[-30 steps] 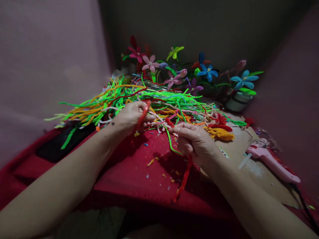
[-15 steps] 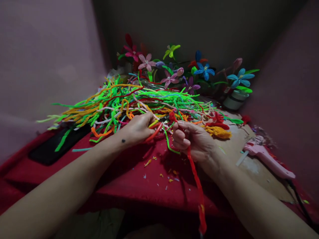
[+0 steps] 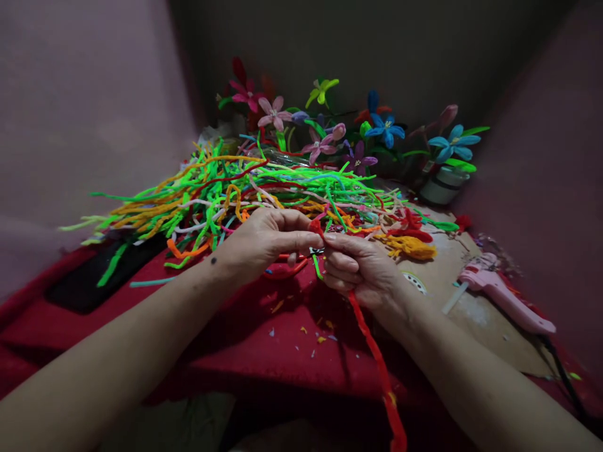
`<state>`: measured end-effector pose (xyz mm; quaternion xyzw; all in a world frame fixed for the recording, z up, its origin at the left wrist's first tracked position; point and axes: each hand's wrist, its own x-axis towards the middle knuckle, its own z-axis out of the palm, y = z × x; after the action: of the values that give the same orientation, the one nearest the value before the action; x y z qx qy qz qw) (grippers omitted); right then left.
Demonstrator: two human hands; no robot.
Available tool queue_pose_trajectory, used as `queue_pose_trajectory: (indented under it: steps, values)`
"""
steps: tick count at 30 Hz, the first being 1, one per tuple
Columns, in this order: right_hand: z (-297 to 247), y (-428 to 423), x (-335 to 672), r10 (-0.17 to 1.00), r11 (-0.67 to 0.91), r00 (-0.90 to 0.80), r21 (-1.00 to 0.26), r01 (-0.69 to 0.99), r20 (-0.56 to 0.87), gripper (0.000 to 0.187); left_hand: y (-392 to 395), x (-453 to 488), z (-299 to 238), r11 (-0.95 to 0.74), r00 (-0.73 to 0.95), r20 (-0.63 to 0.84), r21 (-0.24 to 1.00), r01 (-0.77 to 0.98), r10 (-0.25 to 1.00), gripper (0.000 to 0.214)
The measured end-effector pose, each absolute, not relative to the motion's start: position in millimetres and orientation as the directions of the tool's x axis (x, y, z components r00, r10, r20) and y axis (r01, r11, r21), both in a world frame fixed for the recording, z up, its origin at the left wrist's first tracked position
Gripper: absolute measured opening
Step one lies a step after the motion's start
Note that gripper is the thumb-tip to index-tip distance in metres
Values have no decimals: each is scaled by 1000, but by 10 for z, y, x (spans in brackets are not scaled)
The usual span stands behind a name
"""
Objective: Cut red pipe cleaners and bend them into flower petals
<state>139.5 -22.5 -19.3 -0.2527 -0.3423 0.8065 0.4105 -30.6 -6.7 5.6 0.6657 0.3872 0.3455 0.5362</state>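
Note:
A red pipe cleaner runs from between my hands down past the table's front edge. Its bunched upper end sits at the fingertips of my left hand, where thumb and forefinger pinch it. My right hand grips the same pipe cleaner just below, fingers curled, its thumb tip almost against the left one. On the red cloth beneath my left hand lies a hand tool with red-orange handles, probably pliers or cutters; most of it is covered by the hand.
A heap of mixed pipe cleaners spreads behind my hands. Fuzzy flowers stand at the back, near a jar. A pink glue gun lies on a board at right; a black phone-like slab lies at left.
My left hand has let go of the red-orange-handled tool and moved right to pinch the upper end of the red pipe cleaner. The right hand keeps its hold.

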Motion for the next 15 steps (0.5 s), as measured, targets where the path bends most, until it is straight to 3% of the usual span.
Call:
queue_pose_trajectory:
  steps: [10, 15]
  values:
    - [-164, -257, 1355, 887, -303, -446, -880, -365, -120, 16, -42, -286, -31, 269, 499, -188, 958, -96, 846, 18]
    - [-145, -271, 1342, 921, -230, -378, -912, -340, -92, 16, -34, -295, -1, 348, 570, -218, 928, -129, 792, 15]
